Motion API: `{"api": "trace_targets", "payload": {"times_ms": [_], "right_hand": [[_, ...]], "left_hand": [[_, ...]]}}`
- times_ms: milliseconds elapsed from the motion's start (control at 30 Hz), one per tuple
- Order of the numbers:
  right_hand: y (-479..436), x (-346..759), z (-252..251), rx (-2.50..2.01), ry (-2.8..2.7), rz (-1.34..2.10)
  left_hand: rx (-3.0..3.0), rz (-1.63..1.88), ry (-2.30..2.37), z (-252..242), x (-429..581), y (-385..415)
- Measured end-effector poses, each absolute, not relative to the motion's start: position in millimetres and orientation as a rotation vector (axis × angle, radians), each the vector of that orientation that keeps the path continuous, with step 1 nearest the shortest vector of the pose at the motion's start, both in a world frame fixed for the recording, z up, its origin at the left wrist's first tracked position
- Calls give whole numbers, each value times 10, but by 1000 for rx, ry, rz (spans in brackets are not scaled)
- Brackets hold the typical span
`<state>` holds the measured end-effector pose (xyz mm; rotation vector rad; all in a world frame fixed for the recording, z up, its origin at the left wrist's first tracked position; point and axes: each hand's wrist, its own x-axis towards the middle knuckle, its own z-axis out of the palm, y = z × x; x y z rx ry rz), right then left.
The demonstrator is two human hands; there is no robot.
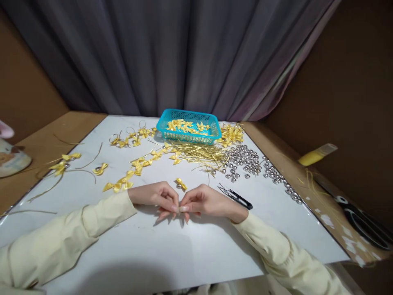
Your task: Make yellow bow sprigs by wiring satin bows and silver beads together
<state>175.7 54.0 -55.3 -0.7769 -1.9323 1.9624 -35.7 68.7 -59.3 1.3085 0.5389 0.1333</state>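
My left hand point(162, 196) and my right hand point(205, 200) meet above the white board point(147, 254), fingertips almost touching. Thumb and index finger are pinched together on each. A tiny yellowish bit shows between the fingertips, too small to name and mostly covered by the fingers. Just beyond the hands lies a yellow ribbon bow point(181, 184) with a small silver bell at its side. Black-handled thread snips point(239, 199) rest close to my right wrist. Left of my left hand, several more yellow bows point(118, 184) form a loose row.
A blue basket point(162, 133) holding yellow bows stands at the back. Gold cords point(199, 152) and silver bells point(245, 157) are piled before it. Bows with cords point(58, 167) lie at left. Scissors point(359, 219) and a yellow tube point(316, 155) are at right.
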Motion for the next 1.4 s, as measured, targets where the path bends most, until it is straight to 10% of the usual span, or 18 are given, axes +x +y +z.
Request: {"api": "trace_targets", "payload": {"times_ms": [733, 1233, 1400], "right_hand": [[502, 1732, -501, -895, -1923, 2121], [337, 1723, -352, -843, -2347, 716], [332, 1713, -329, -933, -2308, 851]], "left_hand": [[1344, 40, 462, -605, -334, 686], [1116, 321, 591, -657, -336, 717], [1161, 320, 611, -631, -339, 700]]}}
